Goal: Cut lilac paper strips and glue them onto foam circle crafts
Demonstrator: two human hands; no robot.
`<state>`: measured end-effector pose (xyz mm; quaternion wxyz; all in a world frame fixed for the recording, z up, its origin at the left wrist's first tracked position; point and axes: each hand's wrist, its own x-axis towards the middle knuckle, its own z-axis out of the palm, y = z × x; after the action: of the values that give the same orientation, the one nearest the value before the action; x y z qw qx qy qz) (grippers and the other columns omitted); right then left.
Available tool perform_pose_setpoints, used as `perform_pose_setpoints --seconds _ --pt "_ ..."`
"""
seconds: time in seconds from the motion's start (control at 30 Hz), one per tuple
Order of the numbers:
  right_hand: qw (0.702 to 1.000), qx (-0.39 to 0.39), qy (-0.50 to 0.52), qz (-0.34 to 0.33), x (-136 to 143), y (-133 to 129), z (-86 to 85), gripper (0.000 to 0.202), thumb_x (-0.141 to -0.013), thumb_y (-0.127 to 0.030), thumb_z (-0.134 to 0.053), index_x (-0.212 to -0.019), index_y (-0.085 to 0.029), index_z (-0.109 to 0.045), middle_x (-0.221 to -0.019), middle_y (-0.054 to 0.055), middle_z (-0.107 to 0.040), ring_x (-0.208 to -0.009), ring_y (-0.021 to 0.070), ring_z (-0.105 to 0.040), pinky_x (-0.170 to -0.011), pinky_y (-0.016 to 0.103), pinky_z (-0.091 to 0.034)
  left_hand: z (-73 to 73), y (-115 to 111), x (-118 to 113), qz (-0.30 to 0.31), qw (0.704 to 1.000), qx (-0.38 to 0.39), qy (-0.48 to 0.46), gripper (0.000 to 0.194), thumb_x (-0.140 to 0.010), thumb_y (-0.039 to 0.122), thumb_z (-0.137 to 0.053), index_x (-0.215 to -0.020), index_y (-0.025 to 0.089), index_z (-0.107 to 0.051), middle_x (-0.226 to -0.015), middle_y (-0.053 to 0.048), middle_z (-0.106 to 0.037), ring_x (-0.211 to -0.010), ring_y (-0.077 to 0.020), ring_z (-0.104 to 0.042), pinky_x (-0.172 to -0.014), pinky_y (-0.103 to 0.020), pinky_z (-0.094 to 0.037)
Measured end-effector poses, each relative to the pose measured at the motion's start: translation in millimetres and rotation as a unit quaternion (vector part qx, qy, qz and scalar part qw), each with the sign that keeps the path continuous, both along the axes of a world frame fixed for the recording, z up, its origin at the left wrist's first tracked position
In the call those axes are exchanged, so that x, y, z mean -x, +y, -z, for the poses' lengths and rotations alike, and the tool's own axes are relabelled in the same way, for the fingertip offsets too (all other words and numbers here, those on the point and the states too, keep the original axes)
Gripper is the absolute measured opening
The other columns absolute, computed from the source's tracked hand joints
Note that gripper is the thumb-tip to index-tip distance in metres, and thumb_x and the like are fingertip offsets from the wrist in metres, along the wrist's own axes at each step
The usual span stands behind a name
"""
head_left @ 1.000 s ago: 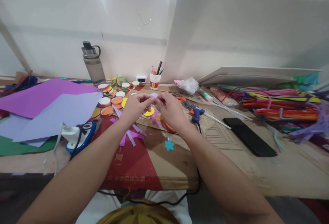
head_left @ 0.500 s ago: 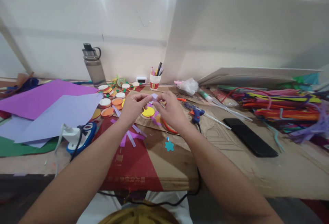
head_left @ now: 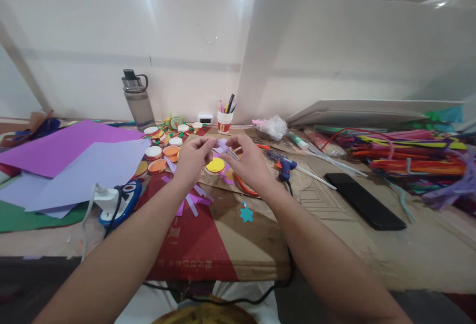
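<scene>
My left hand (head_left: 194, 160) has its thumb and fingers pinched at the left end of a small lilac paper piece (head_left: 222, 145). My right hand (head_left: 250, 159) is closed at the other side of that paper, with a thin grey item, too small to make out, by its fingers. Just below, between the hands, lies a yellow disc (head_left: 215, 166) with purple paper bits around it. Purple and lilac strips (head_left: 191, 202) cross each other on the red cardboard under my left wrist. A teal star-shaped piece (head_left: 246, 214) lies nearer the table edge.
Left are purple sheets (head_left: 70, 143), a blue power strip (head_left: 128, 202) and a bottle (head_left: 139, 103). A paper cup of pens (head_left: 224, 122) stands behind the hands. Right are a blue glue gun (head_left: 286, 168), a black phone (head_left: 362, 200) and colourful pipe cleaners (head_left: 416, 153).
The view has tipped up slightly, so things sit a little lower. My hands have moved slightly apart, and more of the lilac paper shows between them.
</scene>
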<state>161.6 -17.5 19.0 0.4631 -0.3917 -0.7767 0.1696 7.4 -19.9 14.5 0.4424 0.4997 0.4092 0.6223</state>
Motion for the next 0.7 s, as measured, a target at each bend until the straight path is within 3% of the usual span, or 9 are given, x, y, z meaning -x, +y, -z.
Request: perform_pose_setpoints --seconds 0.37,0.7 --pt "0.998 0.025 0.054 -0.003 1.2 -2.7 -2.3 0.010 -0.080 -0.025 -0.060 -0.088 -0.019 -0.058 -0.088 0.004 -0.060 -0.078 0.0162 -0.054 -0.072 0.031 -0.045 -0.4 -0.2 -1.3 0.037 0.994 0.030 -0.093 0.021 -0.070 0.031 -0.071 -0.070 0.013 -0.060 -0.070 -0.002 -0.063 -0.043 -0.0018 -0.043 -0.039 -0.018 -0.025" --pt "0.979 0.072 0.185 -0.038 5.7 -1.0 -0.9 0.004 -0.080 -0.022 -0.056 -0.084 -0.020 -0.054 -0.077 -0.001 -0.055 -0.068 0.0122 -0.049 -0.064 0.027 -0.041 0.0 -1.3 -3.7 0.059 0.990 0.051 -0.116 0.026 -0.066 0.034 -0.074 -0.073 0.014 -0.059 -0.070 -0.001 -0.065 -0.045 -0.0028 -0.044 -0.039 -0.018 -0.024"
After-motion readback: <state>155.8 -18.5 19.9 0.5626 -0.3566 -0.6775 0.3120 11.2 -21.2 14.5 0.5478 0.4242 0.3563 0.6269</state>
